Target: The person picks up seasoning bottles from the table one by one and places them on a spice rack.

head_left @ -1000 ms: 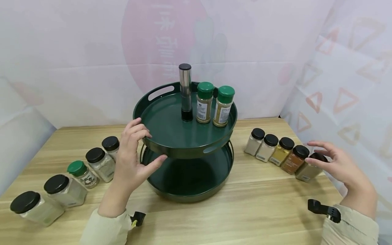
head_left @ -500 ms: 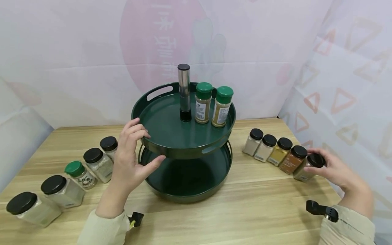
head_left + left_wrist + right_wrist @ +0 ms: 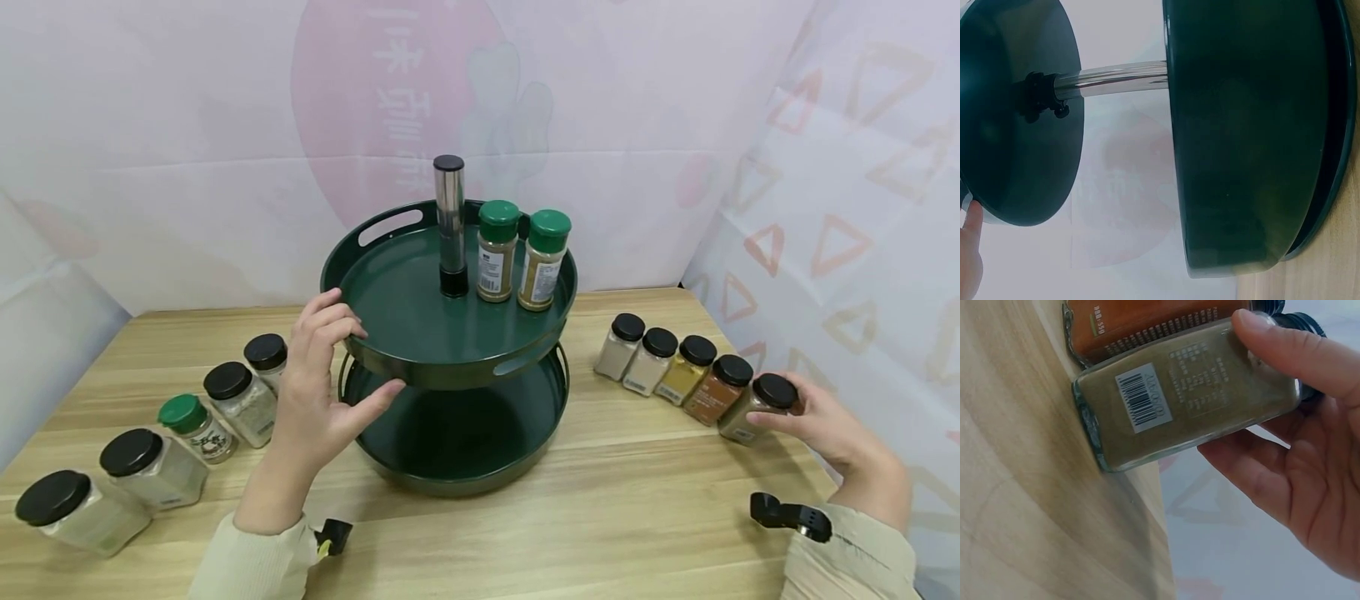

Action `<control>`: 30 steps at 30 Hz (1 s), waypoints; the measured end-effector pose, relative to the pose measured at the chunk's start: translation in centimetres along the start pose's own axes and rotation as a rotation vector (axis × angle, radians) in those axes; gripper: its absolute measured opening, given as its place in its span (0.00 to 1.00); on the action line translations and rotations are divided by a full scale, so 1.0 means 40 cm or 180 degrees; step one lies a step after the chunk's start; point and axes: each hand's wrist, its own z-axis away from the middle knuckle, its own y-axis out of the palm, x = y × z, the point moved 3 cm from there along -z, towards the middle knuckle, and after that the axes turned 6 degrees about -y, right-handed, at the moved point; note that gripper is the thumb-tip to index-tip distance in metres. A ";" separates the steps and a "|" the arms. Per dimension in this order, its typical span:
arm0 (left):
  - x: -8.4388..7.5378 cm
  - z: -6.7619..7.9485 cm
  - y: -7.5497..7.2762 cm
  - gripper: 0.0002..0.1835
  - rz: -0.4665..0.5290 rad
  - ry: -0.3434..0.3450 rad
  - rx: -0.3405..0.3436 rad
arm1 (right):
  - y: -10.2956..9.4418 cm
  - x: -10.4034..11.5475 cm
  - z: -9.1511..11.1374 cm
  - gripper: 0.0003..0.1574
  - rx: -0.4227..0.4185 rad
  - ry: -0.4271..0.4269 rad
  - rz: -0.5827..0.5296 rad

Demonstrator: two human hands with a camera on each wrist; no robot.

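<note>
My right hand (image 3: 836,429) pinches the end jar of the right-hand row, a square glass spice jar (image 3: 1191,387) of brownish powder with a black lid. The thumb lies on its front face and the fingers go behind it. The jar stands close against a jar of orange-red powder (image 3: 714,396). With my left hand (image 3: 311,392) I hold the near left rim of a dark green two-tier turntable (image 3: 420,333), fingers over the edge and thumb below. Two green-capped shakers (image 3: 495,267) stand on its upper tier, right of the metal post (image 3: 452,212).
Three more black-lidded jars (image 3: 648,367) continue the right row. Along the left of the wooden table (image 3: 600,517) stand several jars (image 3: 153,471), with one green-capped shaker (image 3: 202,433) among them. The lower tier (image 3: 457,446) sits under the upper one. Printed cloth hangs behind.
My right hand has moved down and left from above the end jar, and its fingers and thumb now hold that jar. The left hand stays at the turntable's rim.
</note>
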 end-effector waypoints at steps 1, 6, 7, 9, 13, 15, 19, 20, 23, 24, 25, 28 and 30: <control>0.000 0.000 0.000 0.36 -0.0003 0.0003 -0.0005 | 0.001 -0.003 0.001 0.23 0.0000 0.0021 -0.0032; 0.001 0.001 0.001 0.36 -0.0020 -0.0005 -0.0010 | 0.005 -0.011 0.002 0.21 -0.0042 0.0047 -0.0164; 0.001 0.001 0.001 0.36 -0.0021 -0.0009 -0.0014 | 0.005 -0.011 0.002 0.21 -0.0051 0.0051 -0.0159; 0.000 0.002 0.001 0.36 -0.0015 -0.0011 -0.0021 | 0.005 -0.010 0.002 0.20 -0.0068 0.0050 -0.0131; -0.001 0.001 0.001 0.36 0.0007 0.0001 -0.0034 | 0.004 -0.009 0.002 0.20 -0.0084 0.0074 -0.0082; -0.001 0.000 0.002 0.36 0.0018 0.0009 -0.0037 | 0.003 -0.009 0.002 0.20 -0.0109 0.0070 -0.0108; 0.000 -0.001 0.001 0.36 0.0013 0.0000 -0.0041 | 0.004 -0.010 0.001 0.19 -0.0177 0.0027 -0.0211; 0.000 -0.001 0.001 0.36 0.0011 -0.0001 -0.0039 | 0.004 -0.010 0.001 0.19 -0.0198 0.0015 -0.0226; 0.000 0.000 0.001 0.36 0.0001 -0.0011 -0.0033 | 0.004 -0.008 0.001 0.18 -0.0246 0.0018 -0.0205; 0.001 0.001 0.001 0.36 0.0001 -0.0014 -0.0029 | 0.004 -0.006 0.002 0.18 -0.0260 0.0022 -0.0176; 0.001 0.001 0.001 0.36 0.0003 -0.0015 -0.0029 | 0.003 -0.004 0.003 0.18 -0.0264 0.0038 -0.0120; 0.000 0.001 0.001 0.36 0.0009 -0.0012 -0.0029 | -0.003 -0.001 0.006 0.20 -0.0259 0.0129 0.0020; 0.000 0.000 0.001 0.36 0.0013 -0.0011 -0.0026 | -0.007 0.003 0.008 0.21 -0.0263 0.0179 0.0109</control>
